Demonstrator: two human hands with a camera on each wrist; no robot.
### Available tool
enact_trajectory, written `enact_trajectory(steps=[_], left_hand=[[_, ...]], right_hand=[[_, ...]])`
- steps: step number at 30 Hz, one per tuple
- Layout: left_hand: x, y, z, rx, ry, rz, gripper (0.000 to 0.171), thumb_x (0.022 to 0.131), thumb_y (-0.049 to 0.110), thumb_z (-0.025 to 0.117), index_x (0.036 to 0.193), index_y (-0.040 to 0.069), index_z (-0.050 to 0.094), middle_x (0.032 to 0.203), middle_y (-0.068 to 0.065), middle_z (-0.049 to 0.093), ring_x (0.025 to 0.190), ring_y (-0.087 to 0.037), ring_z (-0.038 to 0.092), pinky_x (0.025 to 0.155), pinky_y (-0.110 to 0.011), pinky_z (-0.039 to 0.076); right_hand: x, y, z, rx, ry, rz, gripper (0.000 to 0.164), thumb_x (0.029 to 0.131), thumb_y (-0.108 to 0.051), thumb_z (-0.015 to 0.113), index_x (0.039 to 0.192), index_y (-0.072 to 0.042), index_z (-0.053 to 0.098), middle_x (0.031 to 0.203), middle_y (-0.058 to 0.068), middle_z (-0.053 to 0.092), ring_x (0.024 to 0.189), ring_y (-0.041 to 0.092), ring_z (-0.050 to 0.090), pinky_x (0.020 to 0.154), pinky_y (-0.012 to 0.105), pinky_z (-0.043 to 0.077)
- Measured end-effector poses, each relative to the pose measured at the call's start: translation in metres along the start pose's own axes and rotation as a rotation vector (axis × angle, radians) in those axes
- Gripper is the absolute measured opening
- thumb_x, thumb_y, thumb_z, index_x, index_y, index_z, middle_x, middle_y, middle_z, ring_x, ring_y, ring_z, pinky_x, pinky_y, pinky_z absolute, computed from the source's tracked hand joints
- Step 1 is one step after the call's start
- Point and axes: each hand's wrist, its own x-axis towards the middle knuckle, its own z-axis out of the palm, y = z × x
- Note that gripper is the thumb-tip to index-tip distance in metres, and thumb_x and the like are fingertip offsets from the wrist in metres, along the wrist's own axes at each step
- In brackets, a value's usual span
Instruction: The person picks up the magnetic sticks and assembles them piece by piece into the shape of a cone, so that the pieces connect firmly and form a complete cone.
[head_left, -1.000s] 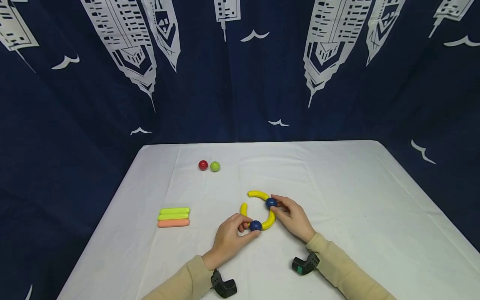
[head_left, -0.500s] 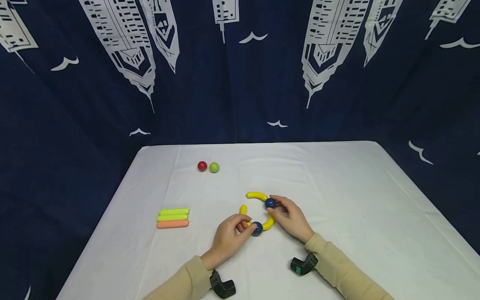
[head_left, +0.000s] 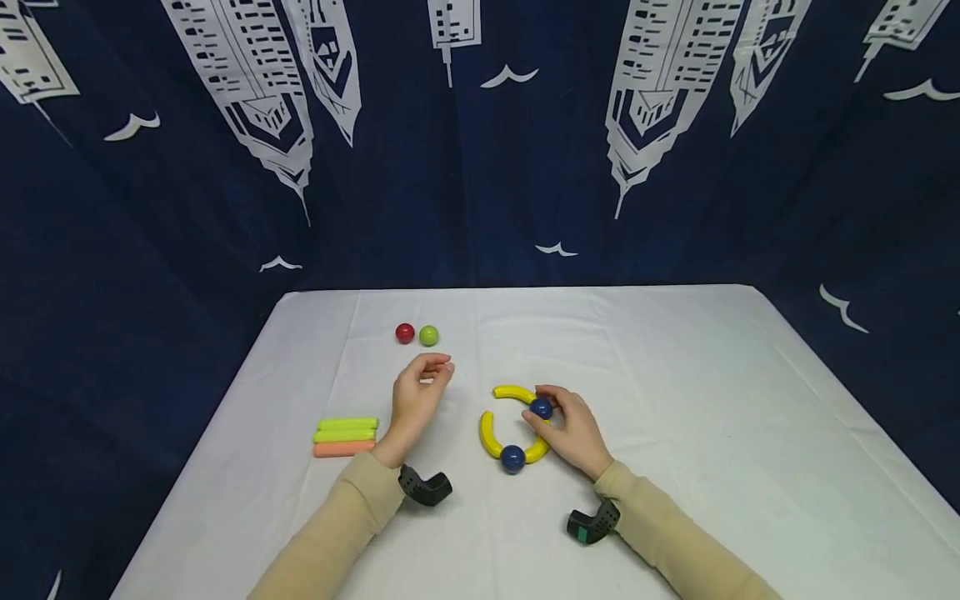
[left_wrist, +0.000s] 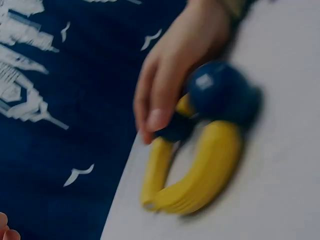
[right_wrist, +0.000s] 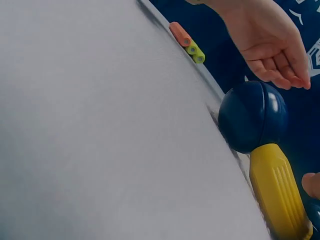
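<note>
My left hand (head_left: 416, 404) is raised over the table's left half, holding nothing, its fingers loosely bent; the right wrist view shows this left hand (right_wrist: 272, 45) too. Close to it are a red ball (head_left: 405, 333) and a green ball (head_left: 428, 336). My right hand (head_left: 573, 429) has thumb and fingers around the upper blue ball (head_left: 541, 407). A yellow curved rod (head_left: 513, 392) meets that ball. Below, the lower blue ball (head_left: 512, 459) joins another yellow curved rod (head_left: 487, 433) and a third one (head_left: 537, 451), forming an incomplete ring. Fingers partly hide the upper blue ball.
Two lime-green sticks (head_left: 347, 428) and an orange stick (head_left: 343, 449) lie side by side at the table's left. White cloth covers the table (head_left: 675, 358). A dark blue printed curtain (head_left: 450, 183) hangs behind its far edge. Black devices sit at both wrists.
My left hand has let go of the lower blue ball and moved up and left, toward the red and green balls. My right thumb has shifted slightly left; the ring stays in place.
</note>
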Motion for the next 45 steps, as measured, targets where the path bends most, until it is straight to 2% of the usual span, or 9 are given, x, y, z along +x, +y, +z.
enact_trajectory(steps=[7, 14, 18, 22, 26, 29, 33, 40, 45], left_hand=[[0.051, 0.0, -0.018, -0.073, 0.128, -0.127, 0.017, 0.087, 0.005, 0.062, 0.101, -0.004, 0.066, 0.089, -0.012, 0.063, 0.07, -0.008, 0.053, 0.061, -0.016, 0.043], [0.082, -0.016, -0.024, -0.095, 0.17, -0.242, 0.017, 0.086, 0.003, 0.062, 0.102, -0.002, 0.065, 0.088, -0.01, 0.062, 0.08, -0.027, 0.061, 0.072, -0.029, 0.052], [0.093, -0.03, -0.028, 0.02, 0.186, -0.295, 0.02, 0.087, 0.007, 0.062, 0.105, 0.001, 0.065, 0.097, -0.012, 0.063, 0.087, -0.025, 0.059, 0.079, -0.032, 0.047], [0.099, -0.044, -0.034, 0.172, 0.152, -0.343, 0.029, 0.086, 0.014, 0.064, 0.113, 0.003, 0.064, 0.113, -0.013, 0.061, 0.102, -0.025, 0.052, 0.086, -0.035, 0.04], [0.102, -0.056, -0.04, 0.254, 0.023, -0.391, 0.04, 0.088, 0.02, 0.065, 0.125, 0.008, 0.058, 0.127, -0.014, 0.055, 0.112, -0.027, 0.048, 0.095, -0.039, 0.037], [0.103, -0.062, -0.042, 0.309, -0.076, -0.38, 0.045, 0.089, 0.021, 0.063, 0.131, 0.01, 0.054, 0.132, -0.016, 0.051, 0.115, -0.028, 0.049, 0.097, -0.04, 0.037], [0.103, -0.065, -0.04, 0.38, -0.143, -0.328, 0.045, 0.088, 0.019, 0.062, 0.131, 0.01, 0.054, 0.131, -0.018, 0.051, 0.117, -0.03, 0.049, 0.099, -0.041, 0.037], [0.099, -0.062, -0.035, 0.454, -0.145, -0.297, 0.037, 0.085, 0.011, 0.066, 0.12, 0.006, 0.057, 0.123, -0.016, 0.055, 0.116, -0.032, 0.049, 0.1, -0.043, 0.037], [0.095, -0.052, -0.032, 0.393, -0.08, -0.341, 0.04, 0.083, 0.012, 0.066, 0.121, 0.006, 0.055, 0.122, -0.016, 0.055, 0.114, -0.031, 0.049, 0.097, -0.042, 0.038]], right_hand=[[0.008, -0.005, 0.008, -0.002, 0.069, 0.058, 0.049, 0.079, -0.035, 0.074, 0.117, -0.007, 0.061, 0.105, 0.007, 0.064, 0.091, 0.022, 0.055, 0.084, 0.037, 0.04], [0.012, -0.011, 0.014, -0.088, 0.126, 0.104, 0.038, 0.075, -0.027, 0.078, 0.107, -0.009, 0.066, 0.092, 0.006, 0.064, 0.084, 0.023, 0.055, 0.076, 0.036, 0.04], [0.014, -0.014, 0.017, -0.112, 0.152, 0.104, 0.029, 0.075, -0.022, 0.074, 0.1, -0.009, 0.067, 0.087, 0.005, 0.063, 0.08, 0.023, 0.053, 0.073, 0.036, 0.039], [0.015, -0.014, 0.019, -0.1, 0.16, 0.119, 0.024, 0.075, -0.018, 0.071, 0.097, -0.009, 0.067, 0.084, 0.004, 0.062, 0.077, 0.022, 0.051, 0.073, 0.035, 0.037], [0.014, -0.015, 0.02, -0.081, 0.151, 0.125, 0.023, 0.076, -0.017, 0.07, 0.097, -0.008, 0.066, 0.085, 0.005, 0.062, 0.078, 0.022, 0.052, 0.075, 0.035, 0.037], [0.014, -0.015, 0.021, -0.072, 0.145, 0.11, 0.024, 0.078, -0.017, 0.069, 0.1, -0.007, 0.066, 0.087, 0.006, 0.062, 0.08, 0.023, 0.053, 0.079, 0.037, 0.038], [0.014, -0.014, 0.021, -0.078, 0.141, 0.092, 0.026, 0.08, -0.018, 0.068, 0.103, -0.007, 0.067, 0.091, 0.007, 0.063, 0.084, 0.023, 0.054, 0.084, 0.039, 0.039], [0.014, -0.013, 0.02, -0.094, 0.138, 0.087, 0.026, 0.081, -0.019, 0.067, 0.104, -0.007, 0.067, 0.094, 0.007, 0.064, 0.087, 0.023, 0.055, 0.086, 0.041, 0.039], [0.015, -0.01, 0.019, -0.097, 0.145, 0.078, 0.026, 0.081, -0.019, 0.068, 0.104, -0.007, 0.067, 0.094, 0.007, 0.064, 0.087, 0.023, 0.055, 0.086, 0.041, 0.039]])
